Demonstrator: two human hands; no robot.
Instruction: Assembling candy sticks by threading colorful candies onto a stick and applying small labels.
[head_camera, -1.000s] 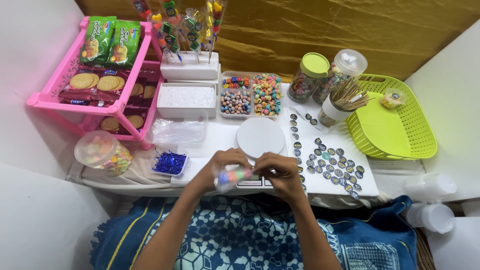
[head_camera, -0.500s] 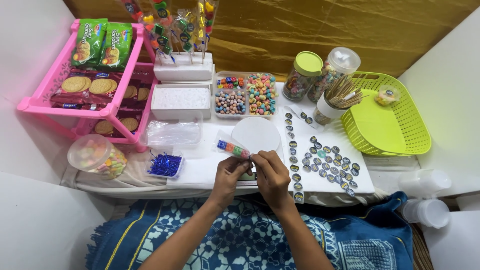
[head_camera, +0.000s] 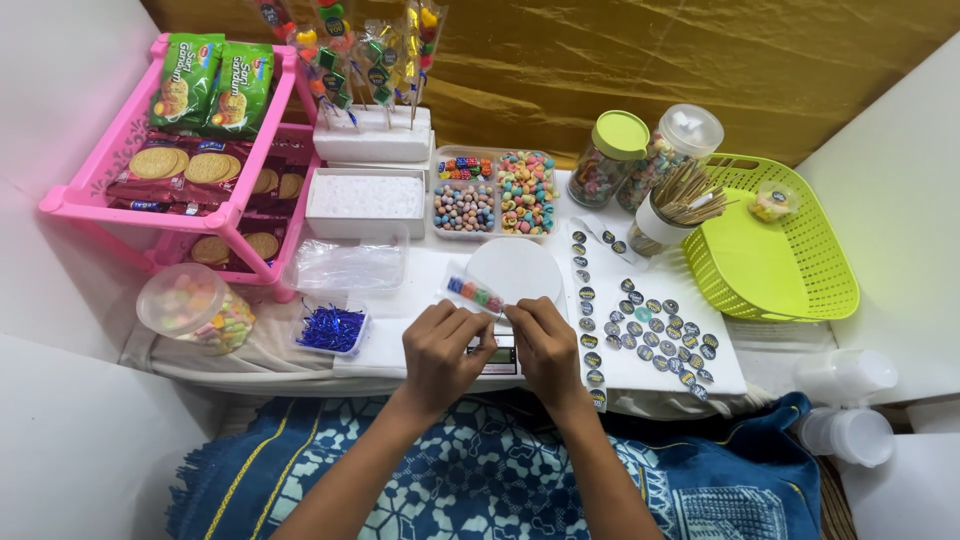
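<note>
My left hand (head_camera: 445, 355) and my right hand (head_camera: 545, 345) meet at the front of the white table, both pinching the near end of a thin skewer. A clear wrapper with colourful candies (head_camera: 475, 293) sits on that skewer and points away to the upper left. Under my hands lies a small dark digital scale (head_camera: 498, 357). Just beyond the candy skewer sits a round white plate (head_camera: 520, 270).
A sheet of round dark stickers (head_camera: 650, 330) lies right of my hands, a lime basket (head_camera: 780, 255) further right. A tray of blue twist ties (head_camera: 330, 328), a candy jar (head_camera: 195, 305) and a pink biscuit rack (head_camera: 190, 180) stand left. Candy trays (head_camera: 495, 195), jars and wooden sticks (head_camera: 680, 195) line the back.
My hands have drawn together over the scale. The wrapped candy skewer, earlier low between my palms, now sticks out up and to the left.
</note>
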